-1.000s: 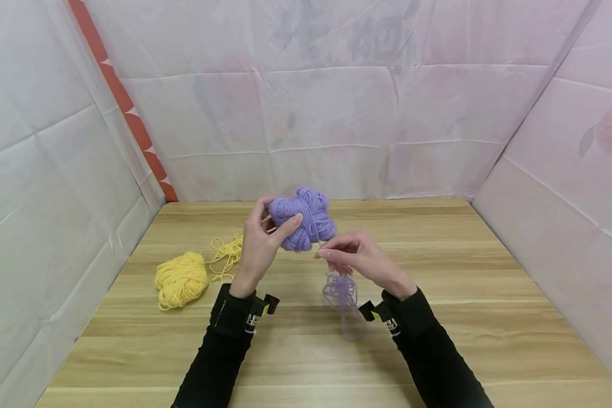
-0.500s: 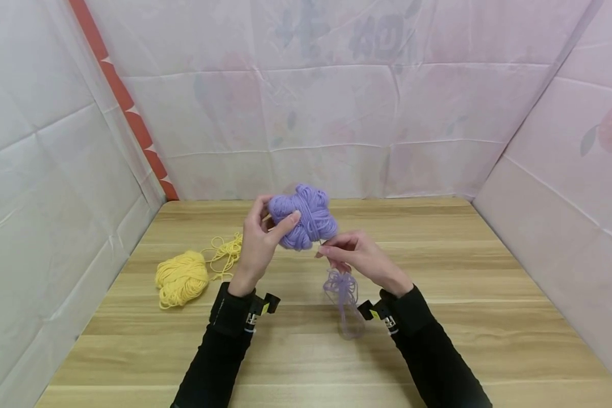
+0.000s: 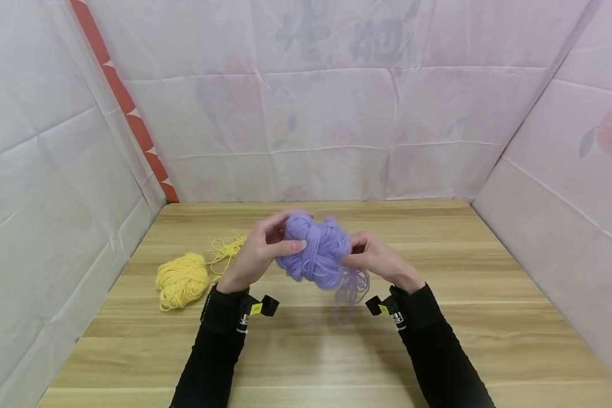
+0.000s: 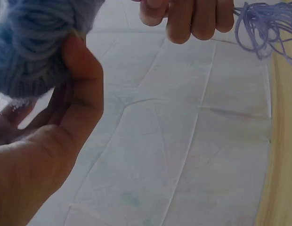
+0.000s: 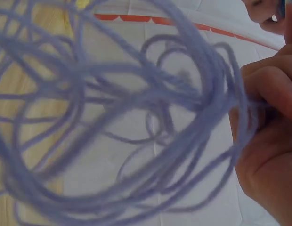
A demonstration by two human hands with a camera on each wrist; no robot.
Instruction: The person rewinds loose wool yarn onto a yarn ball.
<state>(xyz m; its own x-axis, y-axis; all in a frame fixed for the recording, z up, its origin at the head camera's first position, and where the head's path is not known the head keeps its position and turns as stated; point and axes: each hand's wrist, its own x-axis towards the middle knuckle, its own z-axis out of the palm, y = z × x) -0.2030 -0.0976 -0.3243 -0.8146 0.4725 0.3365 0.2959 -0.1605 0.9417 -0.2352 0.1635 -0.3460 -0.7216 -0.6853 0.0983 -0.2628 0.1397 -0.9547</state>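
Above the table, my left hand (image 3: 257, 249) grips a purple yarn ball (image 3: 318, 252), thumb across its front and fingers behind it. Strands wrap around the ball's middle. Just right of it is my right hand (image 3: 382, 260), its fingertips partly hidden behind the ball in the head view. Loose loops of purple yarn (image 5: 202, 108) hang from the curled fingers of that hand, filling much of the right wrist view. In the left wrist view the yarn loops (image 4: 263, 28) dangle beside the right hand's fingers (image 4: 202, 21).
A yellow yarn ball (image 3: 182, 281) lies on the left of the wooden table (image 3: 306, 362), its loose yellow strands (image 3: 226, 252) trailing right, partly behind the left hand. Pale printed sheets (image 3: 326, 113) wall in the back and both sides.
The purple ball has tilted and come down and right, now covering the right fingertips. My left hand has turned with it. The loose purple loops have risen slightly; the yellow yarn stays put.
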